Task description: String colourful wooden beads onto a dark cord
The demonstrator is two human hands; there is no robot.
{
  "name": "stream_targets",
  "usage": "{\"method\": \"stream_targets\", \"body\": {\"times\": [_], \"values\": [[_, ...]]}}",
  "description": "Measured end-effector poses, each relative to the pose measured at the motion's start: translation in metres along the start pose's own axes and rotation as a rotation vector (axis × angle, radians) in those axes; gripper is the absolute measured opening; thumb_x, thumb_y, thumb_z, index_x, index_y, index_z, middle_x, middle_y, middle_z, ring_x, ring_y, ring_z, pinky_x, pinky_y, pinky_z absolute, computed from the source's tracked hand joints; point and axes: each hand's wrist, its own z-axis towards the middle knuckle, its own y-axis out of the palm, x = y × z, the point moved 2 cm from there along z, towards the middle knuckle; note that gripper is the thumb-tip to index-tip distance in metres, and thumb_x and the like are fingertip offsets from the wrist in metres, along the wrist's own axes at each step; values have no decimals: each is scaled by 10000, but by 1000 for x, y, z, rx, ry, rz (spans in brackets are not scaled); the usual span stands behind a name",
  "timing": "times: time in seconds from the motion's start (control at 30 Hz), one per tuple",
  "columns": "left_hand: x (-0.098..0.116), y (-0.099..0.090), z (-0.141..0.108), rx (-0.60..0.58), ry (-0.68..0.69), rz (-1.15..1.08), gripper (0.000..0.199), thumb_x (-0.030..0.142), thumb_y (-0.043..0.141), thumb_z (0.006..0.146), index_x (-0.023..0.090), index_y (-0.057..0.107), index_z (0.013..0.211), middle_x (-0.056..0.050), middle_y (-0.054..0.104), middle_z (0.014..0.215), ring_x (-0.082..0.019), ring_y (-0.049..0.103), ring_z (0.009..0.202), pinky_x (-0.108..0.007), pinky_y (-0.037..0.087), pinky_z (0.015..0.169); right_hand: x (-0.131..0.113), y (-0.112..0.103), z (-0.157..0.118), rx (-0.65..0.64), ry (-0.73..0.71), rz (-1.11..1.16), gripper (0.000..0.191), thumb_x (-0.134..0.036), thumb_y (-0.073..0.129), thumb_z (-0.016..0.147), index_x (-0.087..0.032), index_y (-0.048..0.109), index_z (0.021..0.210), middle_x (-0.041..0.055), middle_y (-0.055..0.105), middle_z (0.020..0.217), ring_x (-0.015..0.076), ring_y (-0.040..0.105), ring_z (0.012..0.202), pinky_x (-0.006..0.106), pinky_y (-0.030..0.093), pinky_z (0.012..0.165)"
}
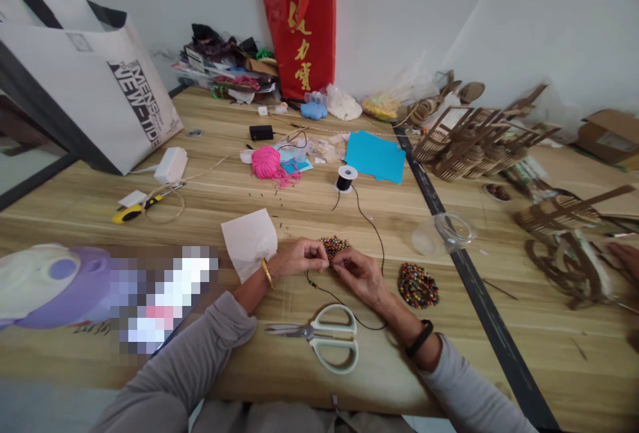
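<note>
My left hand (303, 257) and my right hand (360, 276) meet over the table, thumbs and forefingers pinched almost tip to tip. A thin black cord (344, 304) runs up to my left fingers, with a few small coloured beads (312, 283) strung on it. What sits between my right fingertips is too small to make out. Just behind the fingers lies a heap of loose multicoloured beads (333, 244), partly hidden by my hands. To the right of my right hand is a coiled pile of similar beads (418, 285). Scissors (319, 336) with pale handles rest in front of me.
Behind my hands stands a spool of black cord (345, 179), near blue sheets (375, 155) and pink yarn (266, 162). White paper (248, 240) and a yellow cutter (137, 209) lie left. A clear container (444, 233), woven baskets (482, 144) and another person's hand (626, 260) are right.
</note>
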Motion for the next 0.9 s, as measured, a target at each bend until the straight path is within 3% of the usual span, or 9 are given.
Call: {"method": "stream_targets", "body": {"times": [0.9], "values": [[3,2,-1,-7,-17,4,281,368,671,731,108,564,726,-1,582,630,-88,498,594,-205,375,587,-2,0,1,-4,-21,5,70,-215,562,863,-185,623,883,40,652,814,139,596,720,244,477,638]]}}
